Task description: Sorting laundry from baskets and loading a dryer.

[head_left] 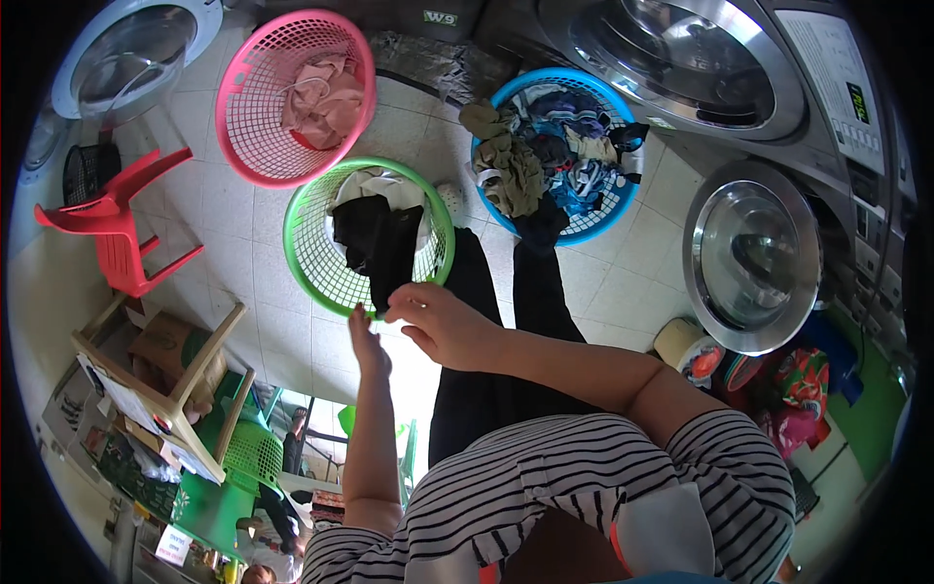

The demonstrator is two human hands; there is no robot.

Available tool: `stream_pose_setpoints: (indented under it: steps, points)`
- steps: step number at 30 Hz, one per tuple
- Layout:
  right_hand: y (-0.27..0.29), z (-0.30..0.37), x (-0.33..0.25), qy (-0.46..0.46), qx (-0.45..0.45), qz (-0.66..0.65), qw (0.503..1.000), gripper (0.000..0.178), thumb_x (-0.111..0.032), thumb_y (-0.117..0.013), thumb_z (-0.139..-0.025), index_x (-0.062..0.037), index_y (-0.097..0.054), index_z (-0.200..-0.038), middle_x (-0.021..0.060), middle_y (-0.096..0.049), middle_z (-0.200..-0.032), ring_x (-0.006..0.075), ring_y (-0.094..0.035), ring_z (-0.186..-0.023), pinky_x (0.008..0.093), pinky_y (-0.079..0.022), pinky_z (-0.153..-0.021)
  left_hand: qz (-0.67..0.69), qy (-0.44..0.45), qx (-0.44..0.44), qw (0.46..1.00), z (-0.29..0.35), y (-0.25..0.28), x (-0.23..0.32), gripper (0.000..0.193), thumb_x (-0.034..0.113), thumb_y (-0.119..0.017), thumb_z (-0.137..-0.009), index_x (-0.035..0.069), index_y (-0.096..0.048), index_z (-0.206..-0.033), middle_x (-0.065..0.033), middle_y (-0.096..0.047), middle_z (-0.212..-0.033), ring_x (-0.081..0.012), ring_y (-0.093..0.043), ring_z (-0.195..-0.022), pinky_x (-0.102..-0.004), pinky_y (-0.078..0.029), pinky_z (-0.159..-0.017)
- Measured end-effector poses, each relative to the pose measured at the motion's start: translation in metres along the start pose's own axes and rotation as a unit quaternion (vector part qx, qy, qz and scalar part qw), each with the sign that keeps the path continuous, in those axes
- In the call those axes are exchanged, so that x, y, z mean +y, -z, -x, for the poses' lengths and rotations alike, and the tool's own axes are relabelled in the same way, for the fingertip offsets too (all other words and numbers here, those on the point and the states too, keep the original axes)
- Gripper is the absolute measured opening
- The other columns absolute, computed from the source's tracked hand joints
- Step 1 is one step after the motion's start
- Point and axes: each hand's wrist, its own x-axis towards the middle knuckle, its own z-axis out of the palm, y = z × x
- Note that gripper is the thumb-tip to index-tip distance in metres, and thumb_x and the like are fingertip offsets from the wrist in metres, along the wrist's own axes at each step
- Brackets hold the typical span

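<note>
At the near rim of a green plastic laundry basket (293,248), my left hand (370,348) is held edge-on, fingers stretched upward and nothing visible in it. To its right is my right hand (449,329), fingers bent and the thumb standing apart from them. Its fingertips are close to the lower end of a black garment (394,243); whether they touch it I cannot tell. That garment lies in the green basket and reaches to the near rim. Beneath it, whitish clothes (379,183) show.
A pink basket (233,127) with pink clothes stands beyond, left. To the right is a blue basket (623,200) heaped with dark and olive clothes. Open washer doors (754,258) jut in at right. A red plastic chair (122,229) and a wooden shelf (209,355) are at left.
</note>
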Motion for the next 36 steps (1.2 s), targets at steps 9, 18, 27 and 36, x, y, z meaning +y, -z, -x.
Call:
stream_pose_setpoints:
  steps: [9, 18, 27, 36]
  points:
    - [0.072, 0.07, 0.177, -0.29, 0.036, 0.242, 0.925, 0.018, -0.018, -0.061, -0.079, -0.0074, -0.06, -0.093, 0.0149, -0.057, -0.1, 0.0368, -0.057, -0.094, 0.0476, -0.048, -0.078, -0.174, -0.033, -0.171, 0.969, 0.024, -0.102, -0.028, 0.021, 0.016, -0.052, -0.093, 0.004, -0.057, -0.109, -0.0009, -0.056, -0.093, -0.0086, -0.05, -0.084, -0.0218, -0.039, -0.077]
    - [0.175, 0.129, 0.343, -0.517, 0.134, 0.185, 0.825, 0.059, -0.024, -0.067, -0.077, -0.0194, -0.043, -0.13, 0.0243, -0.055, -0.115, 0.0416, -0.055, -0.104, 0.044, -0.046, -0.09, -0.245, -0.045, -0.275, 0.929, 0.006, -0.166, -0.068, 0.025, 0.026, -0.056, -0.092, 0.008, -0.057, -0.109, 0.0016, -0.059, -0.096, -0.0072, -0.053, -0.085, -0.0243, -0.041, -0.073]
    - [0.206, 0.105, 0.44, -0.42, 0.183, 0.331, 0.825, 0.047, -0.027, -0.067, -0.074, -0.0016, -0.056, -0.112, 0.0232, -0.063, -0.096, 0.0386, -0.058, -0.097, 0.0444, -0.047, -0.084, -0.293, -0.097, -0.33, 0.892, -0.013, -0.241, -0.138, 0.02, 0.017, -0.056, -0.091, 0.007, -0.057, -0.109, 0.0008, -0.06, -0.094, -0.0076, -0.054, -0.081, -0.0219, -0.042, -0.069]
    - [0.23, 0.121, 0.36, -0.388, 0.38, 0.176, 0.821, 0.016, -0.012, -0.065, -0.072, -0.0033, -0.064, -0.086, 0.0192, -0.062, -0.087, 0.0361, -0.06, -0.081, 0.0435, -0.048, -0.073, -0.384, -0.472, -0.306, 0.732, -0.06, -0.406, -0.065, 0.025, 0.007, -0.064, -0.078, 0.006, -0.06, -0.102, -0.0153, -0.055, -0.102, -0.0316, -0.058, -0.09, -0.0398, -0.048, -0.074]
